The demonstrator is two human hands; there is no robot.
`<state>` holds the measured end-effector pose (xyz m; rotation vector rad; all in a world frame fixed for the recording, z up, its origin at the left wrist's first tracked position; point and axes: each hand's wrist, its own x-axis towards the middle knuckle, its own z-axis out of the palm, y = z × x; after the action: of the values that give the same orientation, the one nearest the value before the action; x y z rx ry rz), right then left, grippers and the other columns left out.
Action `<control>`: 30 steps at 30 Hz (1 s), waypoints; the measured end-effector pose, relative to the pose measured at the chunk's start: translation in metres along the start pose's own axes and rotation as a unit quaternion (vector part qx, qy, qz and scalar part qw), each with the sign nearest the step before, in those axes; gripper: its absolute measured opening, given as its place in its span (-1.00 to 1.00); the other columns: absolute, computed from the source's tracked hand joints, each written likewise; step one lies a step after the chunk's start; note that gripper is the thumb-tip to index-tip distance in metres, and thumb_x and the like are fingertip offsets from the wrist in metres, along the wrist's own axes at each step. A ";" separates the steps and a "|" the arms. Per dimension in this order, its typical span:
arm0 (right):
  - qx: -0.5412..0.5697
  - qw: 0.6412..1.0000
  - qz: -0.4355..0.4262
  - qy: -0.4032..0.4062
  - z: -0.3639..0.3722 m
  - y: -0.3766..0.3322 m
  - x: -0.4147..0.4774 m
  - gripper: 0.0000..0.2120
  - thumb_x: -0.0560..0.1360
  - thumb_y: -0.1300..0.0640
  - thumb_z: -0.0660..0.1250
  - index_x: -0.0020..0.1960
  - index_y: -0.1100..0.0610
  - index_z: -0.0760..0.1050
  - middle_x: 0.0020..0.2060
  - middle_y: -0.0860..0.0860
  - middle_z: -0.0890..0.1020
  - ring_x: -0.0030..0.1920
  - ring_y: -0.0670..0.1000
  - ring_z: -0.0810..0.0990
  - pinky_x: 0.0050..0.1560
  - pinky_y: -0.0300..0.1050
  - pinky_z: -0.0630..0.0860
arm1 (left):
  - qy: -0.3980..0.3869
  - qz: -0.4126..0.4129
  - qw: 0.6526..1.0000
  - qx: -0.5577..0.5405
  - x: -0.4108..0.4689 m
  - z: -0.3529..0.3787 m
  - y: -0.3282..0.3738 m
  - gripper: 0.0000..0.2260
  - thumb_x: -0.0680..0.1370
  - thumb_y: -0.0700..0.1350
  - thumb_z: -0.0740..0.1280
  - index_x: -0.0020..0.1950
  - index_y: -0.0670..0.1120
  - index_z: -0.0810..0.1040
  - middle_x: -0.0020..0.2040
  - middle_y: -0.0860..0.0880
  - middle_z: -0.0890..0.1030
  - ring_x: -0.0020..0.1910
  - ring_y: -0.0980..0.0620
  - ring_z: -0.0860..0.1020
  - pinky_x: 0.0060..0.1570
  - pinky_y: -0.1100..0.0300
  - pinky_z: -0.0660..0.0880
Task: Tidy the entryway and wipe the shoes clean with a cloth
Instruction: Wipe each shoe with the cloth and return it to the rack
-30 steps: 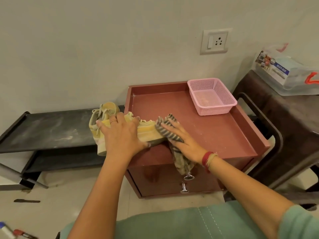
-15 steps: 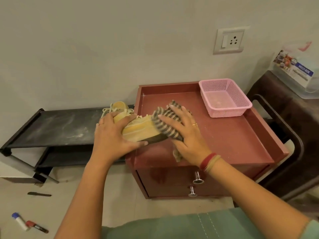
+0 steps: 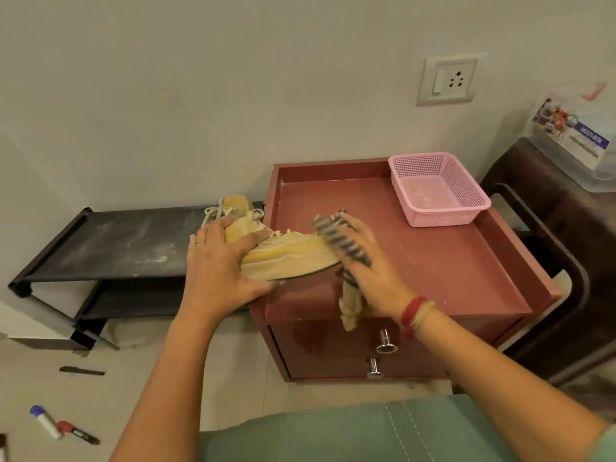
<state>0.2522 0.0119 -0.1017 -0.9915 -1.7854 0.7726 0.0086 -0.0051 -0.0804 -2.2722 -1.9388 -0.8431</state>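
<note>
A yellow sneaker (image 3: 293, 258) lies tilted on its side over the left edge of the red cabinet top (image 3: 433, 261). My left hand (image 3: 220, 265) grips its heel end. My right hand (image 3: 370, 265) presses a grey-striped cloth (image 3: 340, 241) against the toe, and the cloth's loose end hangs over the cabinet's front edge. A second yellow sneaker (image 3: 233, 206) stands behind the left hand, on the right end of the black shoe rack (image 3: 116, 245), partly hidden.
A pink mesh basket (image 3: 436, 191) sits at the cabinet's back right. A dark chair (image 3: 550, 261) with a clear plastic box (image 3: 573, 141) stands to the right. Markers (image 3: 63, 426) and a dark pen (image 3: 81, 371) lie on the floor at lower left.
The cloth has slid along the shoe toward the toe, and the shoe is tipped further onto its side. The view has shifted so everything sits a little further right.
</note>
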 end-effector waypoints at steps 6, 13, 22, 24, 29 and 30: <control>0.284 0.924 0.178 0.183 -0.025 -0.013 0.009 -0.44 0.38 -0.26 0.25 0.22 0.09 0.48 0.04 0.14 0.60 -0.02 0.07 0.60 0.12 0.10 0.55 | -0.001 -0.038 0.998 -0.055 -0.001 -0.001 -0.009 -0.25 0.16 0.44 0.34 0.31 0.19 0.48 0.32 -0.13 0.33 0.31 -0.17 0.26 0.23 -0.28 0.36; -0.292 0.924 -0.228 -0.097 0.001 -0.013 -0.004 -0.53 0.48 -0.06 0.15 0.37 -0.28 0.24 0.49 -0.08 0.16 0.52 0.10 -0.03 0.39 0.41 0.02 | 0.003 0.000 0.998 -0.058 0.000 0.000 -0.009 -0.28 0.19 0.38 0.35 0.30 0.14 0.51 0.29 -0.18 0.34 0.28 -0.20 0.28 0.22 -0.28 0.34; 0.056 0.998 -0.015 -0.018 0.001 -0.011 0.001 -0.62 0.53 0.13 0.22 0.27 -0.22 0.39 0.42 0.01 0.25 0.45 0.00 0.20 0.46 0.14 0.15 | 0.005 0.008 0.998 -0.066 -0.007 -0.001 -0.011 -0.28 0.19 0.37 0.38 0.31 0.14 0.51 0.30 -0.14 0.31 0.29 -0.19 0.26 0.24 -0.26 0.33; 0.063 0.997 0.034 0.002 -0.001 -0.017 -0.001 -0.69 0.54 0.09 0.22 0.21 -0.23 0.39 0.40 0.03 0.27 0.43 -0.01 0.22 0.46 0.13 0.16 | 0.009 0.011 0.999 -0.049 -0.005 0.001 -0.009 -0.29 0.20 0.37 0.37 0.30 0.13 0.52 0.30 -0.16 0.32 0.29 -0.20 0.26 0.23 -0.29 0.33; -0.207 0.966 -0.131 -0.081 0.005 -0.015 -0.014 -0.58 0.48 -0.04 0.15 0.33 -0.27 0.33 0.47 -0.10 0.17 0.52 0.14 -0.09 0.46 0.09 -0.03 | 0.017 0.011 0.999 -0.049 -0.005 0.003 -0.011 -0.31 0.21 0.31 0.37 0.30 0.12 0.52 0.28 -0.18 0.33 0.28 -0.20 0.26 0.20 -0.31 0.34; -0.154 0.981 -0.094 -0.069 0.004 -0.014 -0.010 -0.59 0.49 -0.04 0.16 0.31 -0.29 0.35 0.46 -0.11 0.19 0.51 0.12 -0.02 0.46 0.08 0.02 | 0.020 0.015 0.999 -0.046 -0.004 0.003 -0.011 -0.32 0.21 0.32 0.38 0.29 0.11 0.53 0.28 -0.18 0.33 0.28 -0.20 0.27 0.20 -0.31 0.34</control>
<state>0.2467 -0.0036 -0.0962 -0.9661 -2.1306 0.4640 -0.0004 -0.0053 -0.0878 -2.3096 -1.8813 -0.9862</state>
